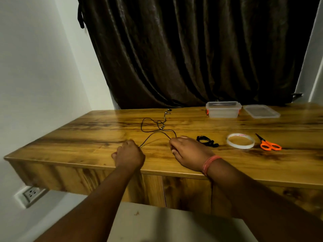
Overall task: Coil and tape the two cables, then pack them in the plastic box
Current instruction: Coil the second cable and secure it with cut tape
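Observation:
A thin black cable [153,125] lies loose on the wooden table [87,130], its far end with plugs near the curtain. My left hand [129,154] is closed on one part of it. My right hand [187,152] pinches another part, so a stretch of cable runs between them. A second black cable [207,141] lies bundled just right of my right hand. A roll of clear tape [240,140] lies flat further right. The clear plastic box [223,109] stands open at the back, its lid [261,111] beside it.
Orange-handled scissors [269,144] lie at the right of the tape. A dark curtain [192,49] hangs behind the table. A wall socket [31,193] sits low on the left wall.

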